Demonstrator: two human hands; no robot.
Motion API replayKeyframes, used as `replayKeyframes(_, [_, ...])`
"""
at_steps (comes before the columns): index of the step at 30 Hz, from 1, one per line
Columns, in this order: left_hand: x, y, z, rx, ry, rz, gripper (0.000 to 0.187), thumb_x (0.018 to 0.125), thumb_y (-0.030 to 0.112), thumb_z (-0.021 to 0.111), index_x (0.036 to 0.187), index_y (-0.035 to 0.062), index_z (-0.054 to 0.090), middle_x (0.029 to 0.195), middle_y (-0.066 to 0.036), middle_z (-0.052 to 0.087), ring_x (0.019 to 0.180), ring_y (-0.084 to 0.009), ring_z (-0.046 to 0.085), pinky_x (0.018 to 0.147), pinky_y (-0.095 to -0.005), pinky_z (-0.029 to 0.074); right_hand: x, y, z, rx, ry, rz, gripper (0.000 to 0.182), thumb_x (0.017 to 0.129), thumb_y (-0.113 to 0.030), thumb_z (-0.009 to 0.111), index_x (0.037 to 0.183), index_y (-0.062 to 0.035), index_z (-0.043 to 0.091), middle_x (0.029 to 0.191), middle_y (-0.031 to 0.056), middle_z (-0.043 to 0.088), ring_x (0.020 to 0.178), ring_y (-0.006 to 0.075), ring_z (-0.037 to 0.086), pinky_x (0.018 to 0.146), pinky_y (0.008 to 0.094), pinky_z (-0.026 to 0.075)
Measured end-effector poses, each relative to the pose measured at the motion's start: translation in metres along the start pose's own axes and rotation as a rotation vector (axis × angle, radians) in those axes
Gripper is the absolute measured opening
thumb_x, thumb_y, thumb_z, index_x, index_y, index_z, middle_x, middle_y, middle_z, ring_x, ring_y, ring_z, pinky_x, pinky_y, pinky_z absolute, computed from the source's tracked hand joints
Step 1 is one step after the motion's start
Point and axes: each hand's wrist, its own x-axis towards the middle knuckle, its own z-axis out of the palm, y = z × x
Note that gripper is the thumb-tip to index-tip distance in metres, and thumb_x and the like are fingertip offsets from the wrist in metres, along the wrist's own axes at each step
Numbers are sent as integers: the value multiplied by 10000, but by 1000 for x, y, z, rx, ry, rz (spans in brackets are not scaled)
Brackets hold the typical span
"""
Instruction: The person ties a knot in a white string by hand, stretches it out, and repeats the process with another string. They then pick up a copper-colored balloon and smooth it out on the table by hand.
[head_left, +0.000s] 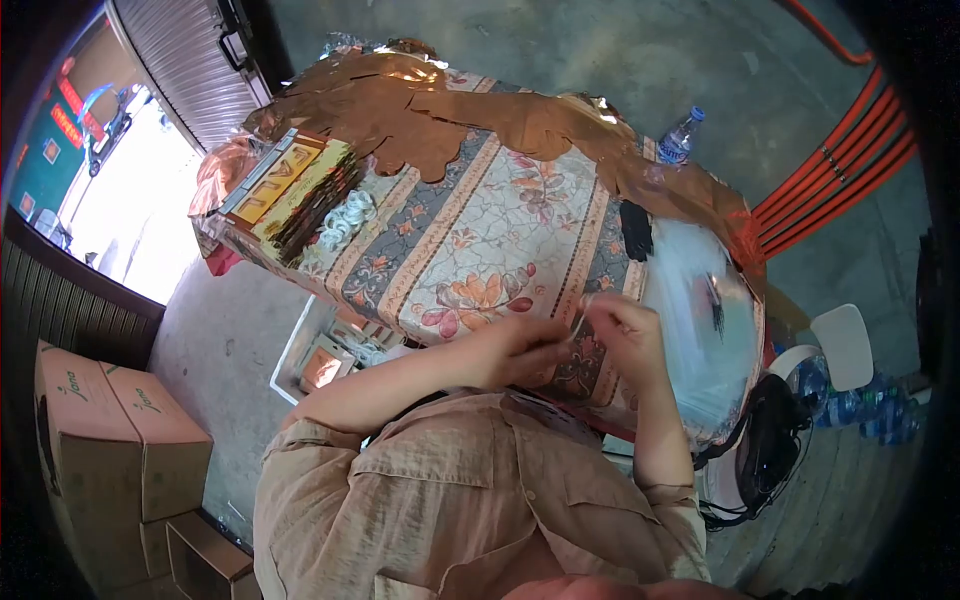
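Note:
My left hand is over the near edge of the cloth-covered table, its fingers curled together. Just to its right, my right hand has thumb and forefinger pinched. Between the two hands runs a thin pale strand, too fine to identify surely. Beneath them lies the floral tablecloth. Right of my right hand is a pile of clear plastic bags, with a bundle of black cords at its upper left. Farther left, pale looped cords lie beside a box of dark, yellow-edged strips.
Crumpled brown sheeting covers the table's far edge. A water bottle stands at the far right, near a red chair. Cardboard boxes stand at left. A white bin sits below the table; a black bag is at right.

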Motion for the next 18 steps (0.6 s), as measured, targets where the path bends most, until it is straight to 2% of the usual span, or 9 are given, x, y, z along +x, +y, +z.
replayKeyframes(2, [0,16,-13,-11,94,-116,145,901,140,485,926,12,547,759,-82,558,708,-174,556,753,-299,413,-1,-3,-4,-271,-50,-154,195,790,62,512,921,-8,638,780,94,626,495,108,527,456,230,409])
replayKeyframes(4, [4,-10,-3,39,121,17,163,900,173,492,874,17,529,709,-90,532,666,-171,532,671,-302,407,-9,-40,-4,217,-452,237,177,801,56,514,919,-3,631,803,80,625,557,117,550,477,232,428])
replayKeyframes(5, [5,-20,1,91,142,153,200,898,207,498,822,22,511,659,-98,505,623,-169,508,589,-305,400,-8,-39,-2,219,-455,237,177,801,56,514,919,-3,631,803,80,625,557,117,550,477,232,428])
replayKeyframes(7, [1,-5,6,48,32,27,160,899,162,491,867,10,526,712,-85,537,680,-162,534,613,-292,422,-7,-32,0,201,-25,136,145,785,40,545,893,0,633,815,85,625,596,122,570,505,229,449])
replayKeyframes(10, [4,0,0,-39,-73,-51,140,901,125,477,897,-2,537,758,-85,563,739,-183,562,657,-298,437,-4,-4,-6,-270,-77,-80,155,771,47,553,898,9,634,827,93,631,638,119,585,524,235,468])
replayKeyframes(12, [4,-1,-6,20,63,29,149,905,133,473,882,-3,529,749,-100,540,717,-195,557,641,-313,427,-15,-13,-10,-257,-312,135,170,766,40,560,914,5,636,832,97,632,658,109,589,523,239,469])
replayKeyframes(14, [2,-2,-4,52,132,63,154,907,137,471,874,-4,525,745,-108,529,706,-200,555,633,-320,421,-17,-38,-4,348,-322,141,148,805,47,530,920,12,616,773,79,615,664,120,586,566,259,475])
replayKeyframes(15, [1,-3,2,19,47,9,150,905,134,472,889,-4,528,750,-110,528,715,-202,555,638,-318,421,-14,-31,-3,350,-319,141,148,805,47,530,920,12,616,773,79,615,664,120,586,566,259,475])
replayKeyframes(18, [2,7,0,-67,-52,-77,150,902,131,473,917,-6,532,752,-116,532,724,-202,557,647,-315,420,-6,-14,-6,-142,48,-28,148,807,53,523,918,18,614,753,72,613,670,117,588,550,251,470])
